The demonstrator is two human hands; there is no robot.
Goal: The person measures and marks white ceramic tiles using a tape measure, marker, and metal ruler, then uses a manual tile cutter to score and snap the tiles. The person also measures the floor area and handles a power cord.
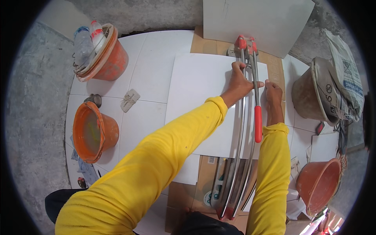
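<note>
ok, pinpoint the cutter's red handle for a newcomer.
Find the big white central tile, crossed by two silver rails. Just left of the right yellow cuff is the handle: a long red grip, unlike the stubby red brackets at the rails' far end.

The left arm (168, 137) reaches diagonally up and rightward, the left hand (239, 84) spread with its thumb pointing right. The right arm (272, 172) rises nearly straight; the right hand (274, 95) seems loosely curled, its fingers partly hidden.

lettering (351, 87) on sack (340, 53), barcode (212, 159) on cardboard (182, 196)
</note>
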